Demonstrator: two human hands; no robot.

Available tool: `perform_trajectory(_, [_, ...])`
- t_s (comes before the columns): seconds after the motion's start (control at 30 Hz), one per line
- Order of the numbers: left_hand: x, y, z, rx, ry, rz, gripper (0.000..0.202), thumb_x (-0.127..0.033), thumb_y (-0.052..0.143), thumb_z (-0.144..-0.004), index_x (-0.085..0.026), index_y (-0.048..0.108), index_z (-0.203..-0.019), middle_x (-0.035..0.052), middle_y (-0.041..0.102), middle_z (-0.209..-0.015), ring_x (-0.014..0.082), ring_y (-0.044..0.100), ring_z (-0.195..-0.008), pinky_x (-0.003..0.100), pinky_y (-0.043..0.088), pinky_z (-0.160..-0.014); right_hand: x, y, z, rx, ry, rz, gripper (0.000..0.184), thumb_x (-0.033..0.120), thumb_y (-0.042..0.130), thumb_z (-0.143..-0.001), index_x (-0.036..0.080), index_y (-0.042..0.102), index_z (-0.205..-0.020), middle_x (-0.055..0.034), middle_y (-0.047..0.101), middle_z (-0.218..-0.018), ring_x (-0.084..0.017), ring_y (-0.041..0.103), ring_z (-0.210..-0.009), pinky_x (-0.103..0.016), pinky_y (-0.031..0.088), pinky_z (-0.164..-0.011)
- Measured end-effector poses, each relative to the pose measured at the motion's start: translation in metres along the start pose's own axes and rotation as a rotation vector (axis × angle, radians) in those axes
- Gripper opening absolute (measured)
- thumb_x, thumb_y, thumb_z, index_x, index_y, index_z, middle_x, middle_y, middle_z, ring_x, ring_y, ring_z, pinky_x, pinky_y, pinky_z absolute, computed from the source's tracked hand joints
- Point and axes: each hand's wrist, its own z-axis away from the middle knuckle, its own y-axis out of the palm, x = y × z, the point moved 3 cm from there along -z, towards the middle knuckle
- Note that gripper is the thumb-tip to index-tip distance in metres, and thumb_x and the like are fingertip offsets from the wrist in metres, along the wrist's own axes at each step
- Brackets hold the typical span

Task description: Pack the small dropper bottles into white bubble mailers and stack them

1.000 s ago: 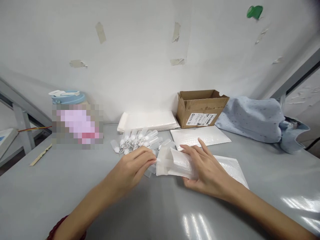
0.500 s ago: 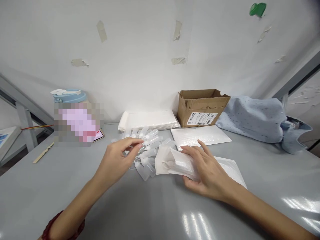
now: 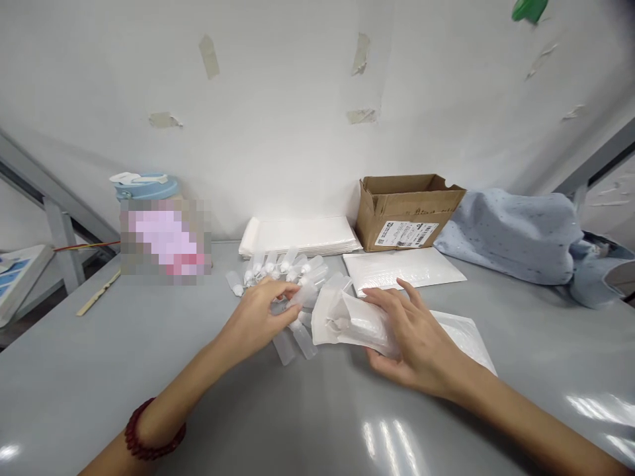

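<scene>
Between the thumb and fingers of my left hand (image 3: pixel 262 314) is a small translucent plastic bottle (image 3: pixel 304 293), pinched just left of the mailer's mouth. My right hand (image 3: pixel 411 337) grips a white bubble mailer (image 3: pixel 370 324), its opening spread apart and facing left. Something pale shows inside that opening, too unclear to name. A pile of similar squeeze bottles (image 3: pixel 270 263) with white caps lies behind and under my left hand, which hides part of it. A few bottles lie in front, below my fingers.
Flat white mailers (image 3: pixel 404 270) lie behind and beside (image 3: pixel 466 337) my right hand. A stack of mailers (image 3: pixel 302 235) and an open cardboard box (image 3: pixel 409 211) stand by the wall. Blue cloth (image 3: pixel 510 238) is at right; a blue-lidded container (image 3: pixel 146 187) at left.
My left hand has moved right and down into the pile and now pinches a bottle near the mailer. My right hand keeps its hold on the mailer. The view has shifted slightly.
</scene>
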Motion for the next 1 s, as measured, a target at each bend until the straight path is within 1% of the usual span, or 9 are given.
perform_trajectory(0.1, [-0.008, -0.016, 0.002, -0.042, -0.008, 0.114, 0.026, -0.040, 0.060, -0.082, -0.026, 0.067, -0.103, 0.0021, 0.067, -0.090, 0.0175, 0.059, -0.078, 0.024, 0.048, -0.057, 0.001, 0.000, 0.000, 0.014, 0.003, 0.019, 0.057, 0.027, 0.054, -0.076, 0.014, 0.028, -0.126, -0.0171, 0.061, -0.112, -0.031, 0.060, -0.095, -0.066, 0.032, -0.098])
perform_trajectory(0.17, [-0.013, -0.022, 0.003, 0.007, 0.032, 0.168, 0.027, -0.042, 0.059, -0.083, -0.029, 0.067, -0.105, 0.0019, 0.067, -0.094, 0.0175, 0.058, -0.081, 0.024, 0.047, -0.056, 0.001, 0.000, 0.000, 0.020, 0.001, 0.027, 0.057, 0.027, 0.053, -0.076, 0.014, 0.027, -0.126, -0.0175, 0.060, -0.114, -0.032, 0.060, -0.095, -0.066, 0.032, -0.097])
perform_trajectory(0.23, [-0.017, -0.022, 0.003, 0.069, 0.091, 0.198, 0.026, -0.040, 0.058, -0.085, -0.031, 0.066, -0.108, 0.0018, 0.066, -0.096, 0.0178, 0.057, -0.085, 0.024, 0.048, -0.059, 0.001, 0.000, 0.000, 0.024, -0.001, 0.028, 0.056, 0.027, 0.052, -0.077, 0.014, 0.027, -0.126, -0.0176, 0.061, -0.113, -0.031, 0.061, -0.094, -0.065, 0.032, -0.098])
perform_trajectory(0.33, [-0.018, -0.017, 0.004, 0.135, 0.192, 0.179, 0.023, -0.032, 0.055, -0.089, -0.031, 0.066, -0.109, 0.0025, 0.064, -0.096, 0.0178, 0.056, -0.088, 0.028, 0.049, -0.067, 0.001, 0.000, 0.000, 0.027, -0.003, 0.028, 0.056, 0.026, 0.052, -0.077, 0.014, 0.028, -0.126, -0.0173, 0.061, -0.113, -0.031, 0.061, -0.094, -0.065, 0.032, -0.098])
perform_trajectory(0.47, [-0.016, -0.013, 0.006, 0.168, 0.267, 0.116, 0.024, -0.025, 0.051, -0.091, -0.031, 0.066, -0.109, 0.0033, 0.061, -0.096, 0.0174, 0.056, -0.087, 0.029, 0.047, -0.068, 0.001, 0.001, 0.001, 0.022, -0.002, 0.026, 0.056, 0.027, 0.053, -0.077, 0.013, 0.028, -0.126, -0.0172, 0.061, -0.112, -0.031, 0.061, -0.094, -0.065, 0.031, -0.098])
perform_trajectory(0.57, [-0.015, -0.018, 0.006, 0.154, 0.280, 0.101, 0.025, -0.024, 0.052, -0.091, -0.031, 0.066, -0.109, 0.0030, 0.060, -0.097, 0.0179, 0.055, -0.090, 0.031, 0.047, -0.074, 0.000, 0.001, 0.001, 0.021, 0.001, 0.032, 0.055, 0.028, 0.053, -0.077, 0.013, 0.030, -0.125, -0.0174, 0.061, -0.112, -0.031, 0.060, -0.094, -0.065, 0.031, -0.098])
perform_trajectory(0.7, [-0.015, -0.020, 0.006, 0.146, 0.267, 0.107, 0.025, -0.023, 0.051, -0.091, -0.031, 0.066, -0.109, 0.0030, 0.061, -0.098, 0.0182, 0.056, -0.091, 0.032, 0.048, -0.074, -0.002, 0.000, 0.001, 0.013, 0.005, 0.040, 0.056, 0.028, 0.054, -0.078, 0.012, 0.029, -0.125, -0.0175, 0.061, -0.110, -0.032, 0.060, -0.094, -0.065, 0.032, -0.098])
perform_trajectory(0.87, [-0.024, -0.006, 0.006, 0.077, 0.315, 0.137, 0.018, -0.022, 0.055, -0.088, -0.024, 0.066, -0.103, 0.0032, 0.066, -0.095, 0.0180, 0.058, -0.087, 0.032, 0.049, -0.074, 0.001, 0.000, -0.001, 0.002, -0.010, 0.018, 0.056, 0.026, 0.052, -0.078, 0.014, 0.028, -0.126, -0.0164, 0.062, -0.109, -0.031, 0.061, -0.093, -0.065, 0.033, -0.097])
perform_trajectory(1.0, [-0.028, 0.007, 0.010, 0.008, 0.258, 0.130, 0.009, -0.023, 0.059, -0.086, -0.021, 0.061, -0.094, 0.0014, 0.066, -0.088, 0.0151, 0.059, -0.077, 0.028, 0.051, -0.068, 0.004, 0.001, 0.001, 0.010, -0.016, -0.022, 0.053, 0.024, 0.051, -0.079, 0.014, 0.028, -0.126, -0.0155, 0.062, -0.108, -0.030, 0.063, -0.094, -0.062, 0.037, -0.096])
